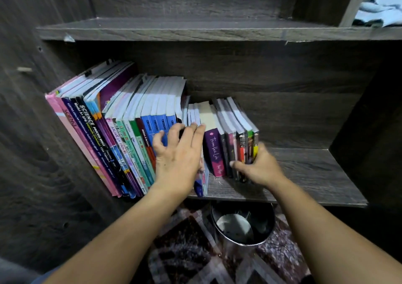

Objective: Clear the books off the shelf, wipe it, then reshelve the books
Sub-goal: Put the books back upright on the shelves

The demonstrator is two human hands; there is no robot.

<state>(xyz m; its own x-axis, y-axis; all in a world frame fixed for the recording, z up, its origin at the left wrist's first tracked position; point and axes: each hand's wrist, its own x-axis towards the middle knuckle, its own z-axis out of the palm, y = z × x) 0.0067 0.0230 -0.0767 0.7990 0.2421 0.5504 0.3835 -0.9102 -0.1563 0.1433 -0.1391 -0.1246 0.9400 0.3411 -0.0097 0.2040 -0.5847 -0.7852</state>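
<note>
A dark wood bookcase fills the frame. The books [134,131] stand in a row on the middle shelf [304,175], filling its left and centre and leaving the right part of the board bare. At the left of the frame the tall workbooks [87,127] lean left against the bookcase wall, with pink, purple and black spines. The blue-spined books [156,127] next to them stand nearly upright. Right of centre is a shorter group: a purple paperback [214,151], then several small dark-spined books [241,144] that tilt to the right.

The left grip [178,155] lies flat on the spines at the centre of the row, wide, with fingers spread and almost straight. Its fingertips [191,128] reach the top edges of some thin books and its thumb lies over the blue spines; it holds nothing. The right grip [258,168] is closed round the small dark-spined books at the right end of the row, thumb across the lower spines and fingers wrapped round the outer side.

The upper shelf [195,31] runs across the top of the frame, and a crumpled light blue cloth [380,9] lies in the compartment at the upper right. Below the middle shelf, at lower centre, a round dark bin [242,238] stands on a patterned rug [185,251].
</note>
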